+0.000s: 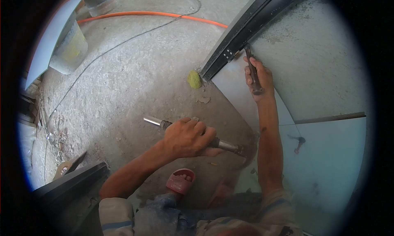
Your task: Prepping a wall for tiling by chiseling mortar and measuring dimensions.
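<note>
My left hand [186, 138] is wrapped round a rod-shaped metal tool [152, 120], silver at its left end and dark near the grip. Its right end slants down toward the glass and is hard to make out. My right hand [262, 78] grips a slim tool with a dark handle [254, 74], its kind unclear. The top of that tool is at the inner edge of a black metal frame [236, 41], beside a small fitting with several bright screw heads [228, 54]. A pale panel [234, 80] lies under the frame's corner.
A yellow-green lump [194, 79] sits by the frame's end. An orange hose [152, 13] and a thin dark cable [100, 55] cross the concrete floor. Buckets [69, 47] stand at the far left. Below me are a pink sandal [179, 182] and, at right, a glass pane [328, 166].
</note>
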